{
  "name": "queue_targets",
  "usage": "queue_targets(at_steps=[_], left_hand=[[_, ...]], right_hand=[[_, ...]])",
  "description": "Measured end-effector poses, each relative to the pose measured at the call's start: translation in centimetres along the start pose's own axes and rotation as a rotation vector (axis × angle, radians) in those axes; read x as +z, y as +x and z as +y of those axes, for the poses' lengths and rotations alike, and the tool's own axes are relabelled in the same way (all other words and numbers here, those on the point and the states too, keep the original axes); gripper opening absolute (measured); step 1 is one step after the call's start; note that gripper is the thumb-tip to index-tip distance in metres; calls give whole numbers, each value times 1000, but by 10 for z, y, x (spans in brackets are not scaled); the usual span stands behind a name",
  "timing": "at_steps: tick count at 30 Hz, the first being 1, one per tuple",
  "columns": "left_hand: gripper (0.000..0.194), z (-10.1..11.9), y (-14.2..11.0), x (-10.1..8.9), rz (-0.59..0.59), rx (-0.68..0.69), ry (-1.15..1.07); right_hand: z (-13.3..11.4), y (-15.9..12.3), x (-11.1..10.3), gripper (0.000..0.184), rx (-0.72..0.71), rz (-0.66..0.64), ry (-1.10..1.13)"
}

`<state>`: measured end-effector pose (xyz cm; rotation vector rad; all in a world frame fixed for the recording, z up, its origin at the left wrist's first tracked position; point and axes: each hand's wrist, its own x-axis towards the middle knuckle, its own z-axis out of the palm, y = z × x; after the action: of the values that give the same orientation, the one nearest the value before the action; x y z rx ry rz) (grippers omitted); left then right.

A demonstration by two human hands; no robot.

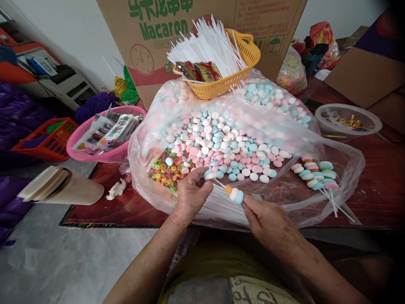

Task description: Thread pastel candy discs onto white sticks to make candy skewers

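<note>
Facing each other, left fingers pinching candy, right fingers holding candy-threaded stick

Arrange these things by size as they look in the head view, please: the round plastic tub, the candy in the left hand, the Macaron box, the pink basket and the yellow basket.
1. Macaron box
2. Pink basket and yellow basket: too alike to rank
3. Round plastic tub
4. Candy in the left hand

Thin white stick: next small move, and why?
Probably press the round white-and-blue candy down the thin white stick toward the threaded orange, white and blue candies: left hand pinches it near the tip, bare stick separates them, right hand grips beside the blue one.
</note>
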<state>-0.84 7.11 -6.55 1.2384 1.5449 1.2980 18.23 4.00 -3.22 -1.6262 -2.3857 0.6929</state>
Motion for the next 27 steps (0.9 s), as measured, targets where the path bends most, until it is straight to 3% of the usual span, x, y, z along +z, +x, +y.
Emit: queue_targets(at_steps=[19, 27], left_hand=[[32, 4, -3, 3, 82, -51, 81], [33, 2, -8, 1, 83, 75, 292]], right_hand=[[-7, 0, 3, 18, 25, -27, -97], [-13, 2, -2, 16, 101, -130, -183]])
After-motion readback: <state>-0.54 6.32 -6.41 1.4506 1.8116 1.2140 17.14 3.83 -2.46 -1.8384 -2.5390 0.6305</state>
